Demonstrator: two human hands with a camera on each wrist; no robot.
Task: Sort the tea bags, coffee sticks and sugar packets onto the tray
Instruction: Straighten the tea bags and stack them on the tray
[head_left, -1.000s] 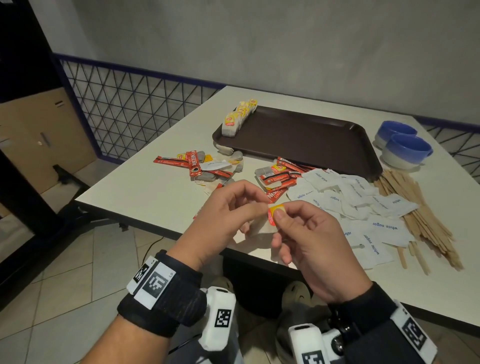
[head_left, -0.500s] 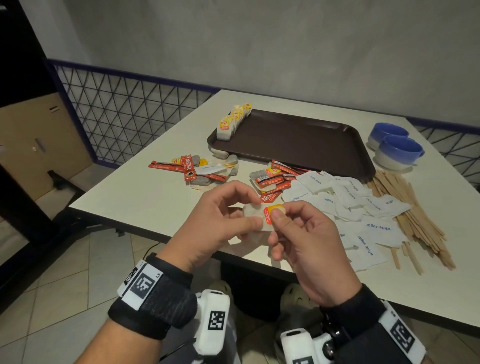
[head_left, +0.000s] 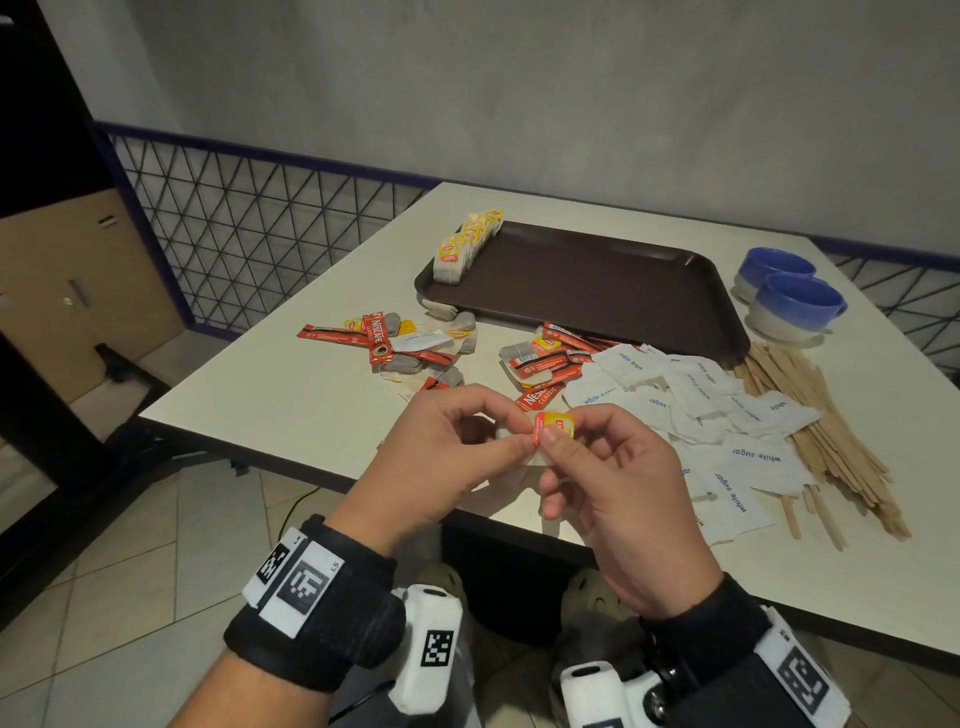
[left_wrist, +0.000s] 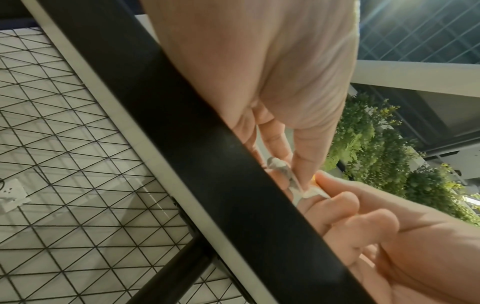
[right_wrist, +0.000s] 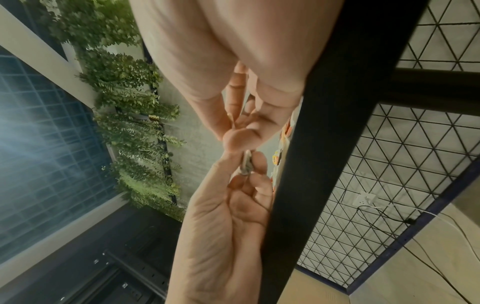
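Just above the table's near edge, both hands hold one tea bag (head_left: 519, 457). My left hand (head_left: 511, 436) pinches the white bag (left_wrist: 285, 174), and my right hand (head_left: 558, 441) pinches its red and yellow tag (head_left: 553, 427). In the right wrist view the bag (right_wrist: 246, 164) shows edge-on between the two thumbs. A brown tray (head_left: 597, 291) lies at the back, with a row of tea bags (head_left: 467, 247) standing along its left rim. Coffee sticks (head_left: 379, 343) mixed with loose tea bags lie left of centre. More sticks (head_left: 550, 358) adjoin a spread of white sugar packets (head_left: 696, 405).
Wooden stirrers (head_left: 831, 431) lie in a long heap right of the sugar. Two blue cups (head_left: 795, 306) stand beside the tray's right end. A wire mesh fence (head_left: 249, 234) runs behind the table's left side. The table's dark edge (left_wrist: 207, 154) crosses both wrist views.
Both hands kept hold of the tea bag in about the same place. The right fingers have turned the tag, so more of its red and yellow face shows.
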